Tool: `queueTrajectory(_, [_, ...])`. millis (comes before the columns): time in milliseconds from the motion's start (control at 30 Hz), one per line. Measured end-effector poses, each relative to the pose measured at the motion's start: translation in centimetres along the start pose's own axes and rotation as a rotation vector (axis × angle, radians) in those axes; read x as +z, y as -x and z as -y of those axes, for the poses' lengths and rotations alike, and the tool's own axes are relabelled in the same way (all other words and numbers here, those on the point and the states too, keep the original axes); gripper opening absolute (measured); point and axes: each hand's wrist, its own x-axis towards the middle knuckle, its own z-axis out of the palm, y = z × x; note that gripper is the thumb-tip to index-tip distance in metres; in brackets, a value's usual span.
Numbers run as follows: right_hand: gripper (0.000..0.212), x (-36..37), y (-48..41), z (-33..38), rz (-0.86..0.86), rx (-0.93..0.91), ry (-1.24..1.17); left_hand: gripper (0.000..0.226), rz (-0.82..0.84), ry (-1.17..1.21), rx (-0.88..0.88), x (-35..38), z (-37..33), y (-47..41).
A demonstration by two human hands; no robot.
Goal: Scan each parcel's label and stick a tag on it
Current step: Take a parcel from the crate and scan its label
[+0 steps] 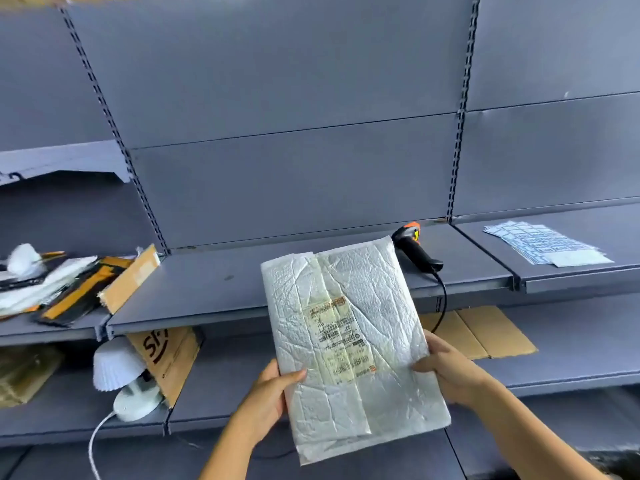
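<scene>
I hold a white padded parcel [374,296] upright in front of the grey shelf [242,289], its yellowed printed label [341,341] facing me. My left hand [273,389] grips the parcel's left edge with the thumb on its front. On the right edge, my right hand [446,368] grips it the same way. A black and orange barcode scanner [415,247] lies on the shelf just behind the parcel's top right corner, its cable hanging down. A sheet of white tags [543,244] lies on the shelf at the right.
A pile of flat parcels and a cardboard envelope [69,285] sits on the shelf at the left. On the lower shelf stand a white lamp [121,375] with a cord, a brown carton [169,355] and flat cardboard [485,334].
</scene>
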Motion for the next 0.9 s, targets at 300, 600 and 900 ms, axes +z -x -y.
queueTrajectory(300, [0.051,1.1,-3.4,3.7,-0.140,-0.190,0.103,0.037,0.069,0.008,0.102,1.6,-4.9,-5.7])
queueTrajectory(600, [0.036,1.1,-6.3,8.3,-0.132,-0.268,0.182,0.035,0.082,0.075,0.181,3.4,-8.5,-8.9])
queueTrajectory(900, [0.031,-1.2,-11.2,16.7,-0.036,-0.343,0.513,0.032,0.035,0.202,0.309,7.3,-11.8,-12.1])
